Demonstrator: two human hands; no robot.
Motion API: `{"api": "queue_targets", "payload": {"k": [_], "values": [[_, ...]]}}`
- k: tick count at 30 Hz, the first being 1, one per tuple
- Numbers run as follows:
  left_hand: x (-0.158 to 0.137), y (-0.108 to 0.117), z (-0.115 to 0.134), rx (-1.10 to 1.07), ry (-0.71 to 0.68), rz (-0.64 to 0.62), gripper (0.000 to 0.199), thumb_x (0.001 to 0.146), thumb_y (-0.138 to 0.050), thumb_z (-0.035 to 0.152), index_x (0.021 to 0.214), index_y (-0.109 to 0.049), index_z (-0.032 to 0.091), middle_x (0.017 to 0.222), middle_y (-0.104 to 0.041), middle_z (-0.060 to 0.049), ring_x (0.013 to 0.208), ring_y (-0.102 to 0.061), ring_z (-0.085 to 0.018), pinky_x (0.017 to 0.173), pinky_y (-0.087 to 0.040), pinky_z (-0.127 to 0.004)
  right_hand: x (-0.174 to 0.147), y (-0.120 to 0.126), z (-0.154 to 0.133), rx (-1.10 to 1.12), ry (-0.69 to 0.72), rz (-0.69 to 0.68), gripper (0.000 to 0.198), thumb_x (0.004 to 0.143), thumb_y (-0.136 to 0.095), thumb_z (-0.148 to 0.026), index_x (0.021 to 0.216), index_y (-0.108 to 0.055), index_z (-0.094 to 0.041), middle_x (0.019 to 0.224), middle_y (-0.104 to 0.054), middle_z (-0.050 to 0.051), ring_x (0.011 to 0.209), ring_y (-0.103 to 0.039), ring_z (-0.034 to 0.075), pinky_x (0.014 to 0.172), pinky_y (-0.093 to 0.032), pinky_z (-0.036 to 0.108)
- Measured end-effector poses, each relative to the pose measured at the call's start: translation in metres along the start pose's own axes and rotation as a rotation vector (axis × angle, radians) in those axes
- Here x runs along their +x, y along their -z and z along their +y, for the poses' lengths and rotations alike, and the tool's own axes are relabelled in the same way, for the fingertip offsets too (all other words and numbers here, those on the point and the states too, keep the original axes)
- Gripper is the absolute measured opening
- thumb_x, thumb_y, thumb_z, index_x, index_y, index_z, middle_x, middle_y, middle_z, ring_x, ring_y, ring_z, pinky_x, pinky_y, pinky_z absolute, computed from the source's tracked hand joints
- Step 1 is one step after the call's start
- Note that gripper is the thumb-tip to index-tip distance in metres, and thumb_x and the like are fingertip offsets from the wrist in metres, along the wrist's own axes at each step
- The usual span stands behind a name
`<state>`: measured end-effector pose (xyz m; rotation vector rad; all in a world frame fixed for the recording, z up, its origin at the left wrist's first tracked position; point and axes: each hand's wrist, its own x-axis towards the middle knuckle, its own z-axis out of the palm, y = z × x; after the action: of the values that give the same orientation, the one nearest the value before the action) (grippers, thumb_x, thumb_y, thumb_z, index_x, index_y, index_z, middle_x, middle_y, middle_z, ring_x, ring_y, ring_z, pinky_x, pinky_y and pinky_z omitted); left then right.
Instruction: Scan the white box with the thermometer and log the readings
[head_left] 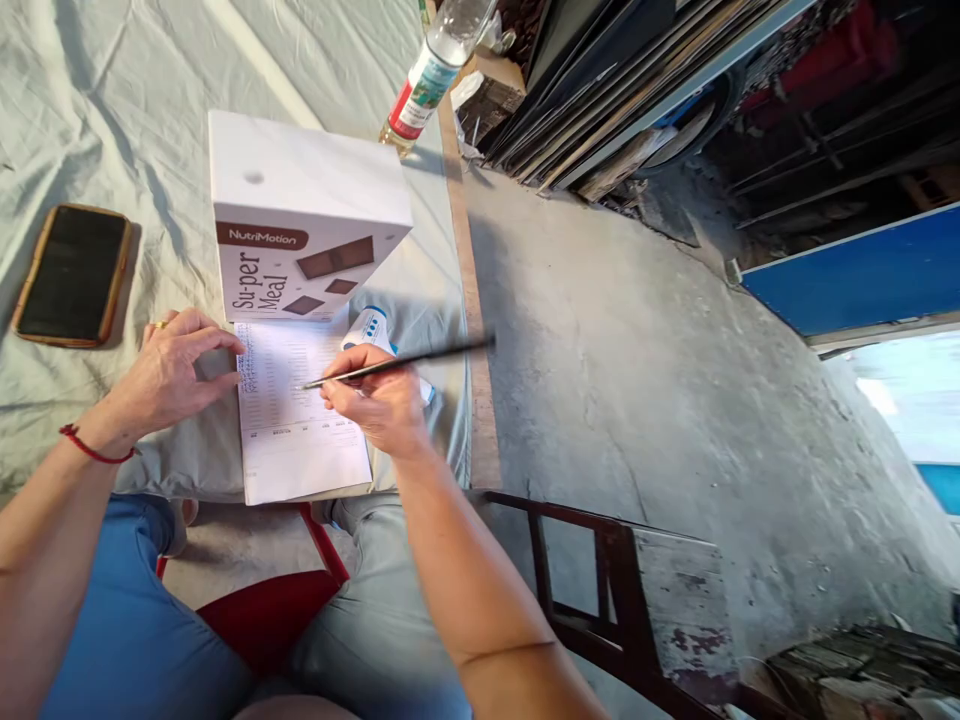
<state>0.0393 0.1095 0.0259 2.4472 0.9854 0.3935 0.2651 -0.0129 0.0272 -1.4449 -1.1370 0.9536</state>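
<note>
My right hand (379, 400) grips a long, slim black pen (420, 358), its tip close over an open notebook (304, 470). The pen's rear end points right and is blurred. Rows of small writing run across the notebook page, with denser marks along its left side. Beside the page's left edge rests my left hand (176, 365), thumb and forefinger apart, fingertips at the paper's edge. A white box labelled NutriMotion Super Meal (300, 200) stands at the notebook's far end and hides whatever lies behind it. Partly behind my right hand lies a white and blue packet (369, 328).
On the cloth-covered table (172, 60) a phone in a brown-edged case (75, 275) lies at left. A clear labelled bottle (427, 90) stands near the right edge. Beyond are concrete floor, stacked flat panels (600, 80) and a dark wooden frame (585, 580).
</note>
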Motion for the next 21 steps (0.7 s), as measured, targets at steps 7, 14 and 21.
{"api": "queue_targets", "payload": {"k": [7, 14, 21], "values": [[-0.004, -0.013, 0.002, 0.121, 0.042, -0.110, 0.043, 0.075, -0.072, 0.048, 0.111, -0.074, 0.025, 0.113, -0.058, -0.011, 0.108, -0.051, -0.034, 0.092, -0.037, -0.051, -0.004, -0.047, 0.010, 0.068, 0.036, 0.070, 0.016, 0.072, -0.062, -0.033, 0.080, -0.064, -0.019, 0.068, -0.061, -0.001, 0.061, -0.055, 0.012, 0.059, -0.046, 0.025], [-0.005, -0.016, 0.003, 0.189, 0.021, -0.157, 0.053, 0.072, -0.077, 0.046, 0.118, -0.069, 0.022, 0.118, -0.055, -0.012, 0.111, -0.048, -0.034, 0.091, -0.036, -0.049, -0.012, -0.065, 0.030, 0.001, 0.057, 0.111, 0.016, 0.074, -0.061, -0.036, 0.074, -0.059, -0.021, 0.060, -0.055, -0.003, 0.053, -0.046, 0.011, 0.054, -0.042, 0.025], [-0.007, -0.012, 0.007, 0.172, 0.016, -0.177, 0.045, 0.075, -0.073, 0.040, 0.116, -0.067, 0.022, 0.118, -0.054, -0.010, 0.110, -0.047, -0.031, 0.095, -0.034, -0.046, -0.015, -0.070, 0.042, -0.148, 0.202, 0.077, 0.015, 0.081, -0.058, -0.035, 0.076, -0.061, -0.021, 0.062, -0.059, -0.003, 0.054, -0.050, 0.011, 0.057, -0.045, 0.026]]}}
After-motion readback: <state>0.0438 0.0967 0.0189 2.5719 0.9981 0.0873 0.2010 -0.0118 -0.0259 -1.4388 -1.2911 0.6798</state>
